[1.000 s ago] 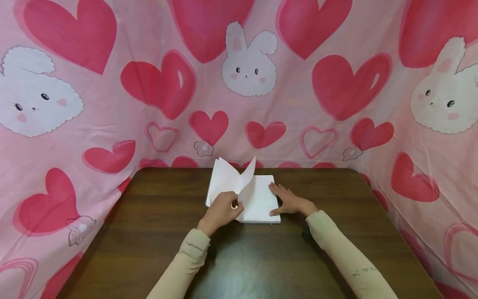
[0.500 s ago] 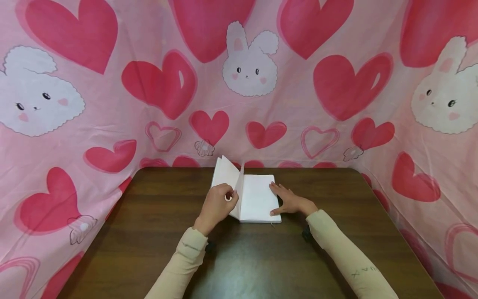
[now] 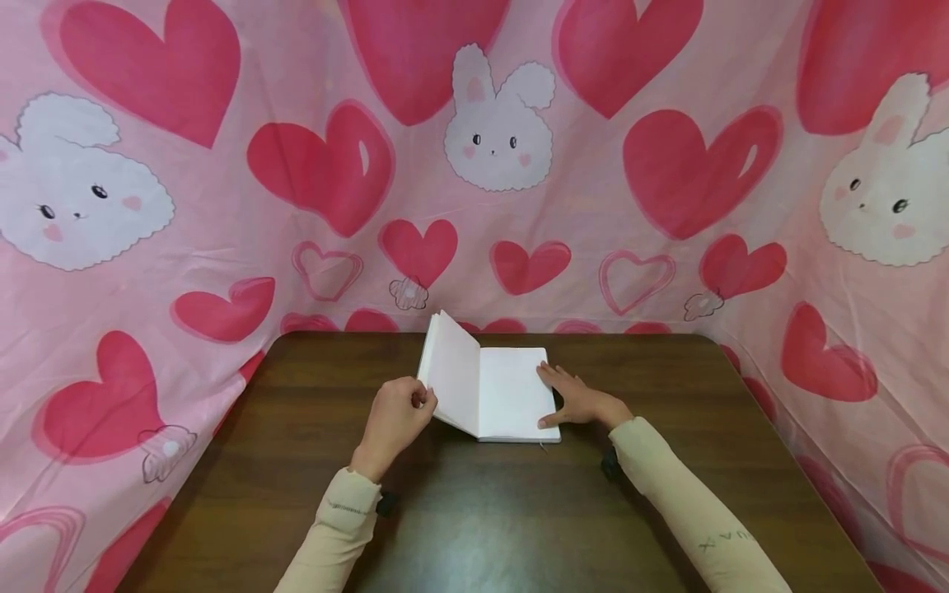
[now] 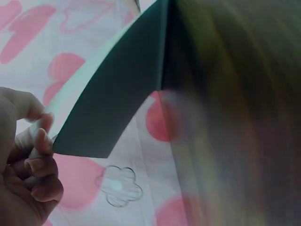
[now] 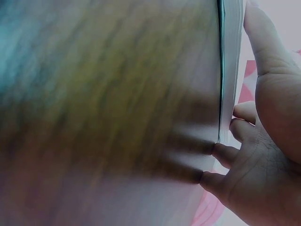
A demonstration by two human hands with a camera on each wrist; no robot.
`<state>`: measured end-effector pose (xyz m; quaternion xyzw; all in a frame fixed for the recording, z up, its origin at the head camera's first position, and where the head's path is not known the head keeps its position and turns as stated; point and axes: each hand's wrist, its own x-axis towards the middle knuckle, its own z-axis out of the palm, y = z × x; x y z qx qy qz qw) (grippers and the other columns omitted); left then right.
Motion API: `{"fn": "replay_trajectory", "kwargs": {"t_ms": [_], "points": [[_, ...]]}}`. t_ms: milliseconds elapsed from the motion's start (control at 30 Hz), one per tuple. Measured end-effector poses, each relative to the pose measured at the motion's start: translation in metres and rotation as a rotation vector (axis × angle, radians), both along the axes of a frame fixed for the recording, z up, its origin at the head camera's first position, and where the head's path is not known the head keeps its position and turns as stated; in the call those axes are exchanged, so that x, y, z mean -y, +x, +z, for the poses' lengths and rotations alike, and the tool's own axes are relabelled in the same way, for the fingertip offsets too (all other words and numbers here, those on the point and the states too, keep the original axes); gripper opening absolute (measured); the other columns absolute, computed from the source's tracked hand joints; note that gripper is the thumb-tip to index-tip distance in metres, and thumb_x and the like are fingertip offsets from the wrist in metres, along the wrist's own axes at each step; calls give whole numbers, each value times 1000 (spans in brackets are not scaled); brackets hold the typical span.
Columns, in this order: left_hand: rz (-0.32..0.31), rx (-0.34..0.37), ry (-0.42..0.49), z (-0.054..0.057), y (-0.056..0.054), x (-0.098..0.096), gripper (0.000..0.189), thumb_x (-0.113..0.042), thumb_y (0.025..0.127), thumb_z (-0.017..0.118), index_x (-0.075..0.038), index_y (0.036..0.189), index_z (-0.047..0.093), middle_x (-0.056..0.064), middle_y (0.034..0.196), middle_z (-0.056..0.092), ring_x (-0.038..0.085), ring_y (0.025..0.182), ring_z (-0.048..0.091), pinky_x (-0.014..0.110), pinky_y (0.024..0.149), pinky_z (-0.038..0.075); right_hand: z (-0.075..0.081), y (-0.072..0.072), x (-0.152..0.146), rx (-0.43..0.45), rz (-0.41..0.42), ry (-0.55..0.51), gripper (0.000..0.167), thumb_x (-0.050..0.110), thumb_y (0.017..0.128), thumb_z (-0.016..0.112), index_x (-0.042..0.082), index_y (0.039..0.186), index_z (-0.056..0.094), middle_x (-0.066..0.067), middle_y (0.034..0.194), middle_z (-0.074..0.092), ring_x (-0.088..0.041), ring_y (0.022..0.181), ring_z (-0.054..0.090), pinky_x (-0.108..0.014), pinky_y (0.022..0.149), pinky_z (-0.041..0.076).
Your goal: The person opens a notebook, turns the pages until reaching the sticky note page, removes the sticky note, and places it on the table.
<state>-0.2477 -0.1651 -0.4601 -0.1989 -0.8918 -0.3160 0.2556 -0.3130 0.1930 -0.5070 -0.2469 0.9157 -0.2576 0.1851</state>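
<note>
A notebook with blank white pages (image 3: 511, 391) lies open at the far middle of the table. Its left side (image 3: 454, 371) is lifted at a slant off the wood, and the dark green cover (image 4: 113, 94) shows from beneath in the left wrist view. My left hand (image 3: 396, 418) pinches the outer edge of that raised side near its lower corner, fingers curled. On the right edge of the notebook rests my right hand (image 3: 582, 402), fingers spread and thumb near the lower corner. The right wrist view shows the page block (image 5: 229, 66) edge-on beside that hand's fingers.
The dark wooden table (image 3: 474, 527) reaches toward me. Behind it and along both sides hangs a pink cloth (image 3: 578, 189) with hearts and rabbits. A thin ribbon end (image 3: 544, 447) sticks out at the notebook's lower edge.
My left hand has moved left, taking the standing leaf over from near the middle until it lies against the raised left side. My right hand has stayed on the right edge.
</note>
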Motion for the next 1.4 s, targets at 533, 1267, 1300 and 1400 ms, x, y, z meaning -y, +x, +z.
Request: {"fn": "replay_trajectory", "kwargs": {"t_ms": [533,1267,1300,1400], "points": [[135,365,-46,-22,-3,30,39,-10,85,72,-13,51,54,-7,49,42,13,52,41,29,54,38,-2,0,-3,7,-12,10,114,45,85,81,3,163,9,-20,170,4,-47,155,0,-73,117,3],[185,687,-116,-38,-15,31,34,-8,80,74,-8,51,54,0,51,45,17,53,45,29,50,36,1,0,-2,8,6,-7,115,45,85,81,0,162,9,-23,170,4,-49,154,1,-74,116,4],[185,688,-111,-38,-15,31,36,-8,80,74,-8,51,53,-1,50,43,17,53,44,29,50,35,2,0,-3,7,7,-7,115,45,85,81,0,162,9,-23,169,4,-49,154,1,-75,115,4],[188,694,-109,-40,-16,32,40,-9,81,74,-10,48,50,-3,48,38,15,51,41,28,50,34,2,0,-3,8,12,-6,115,45,85,81,0,162,9,-22,170,3,-49,154,0,-75,115,5]]}}
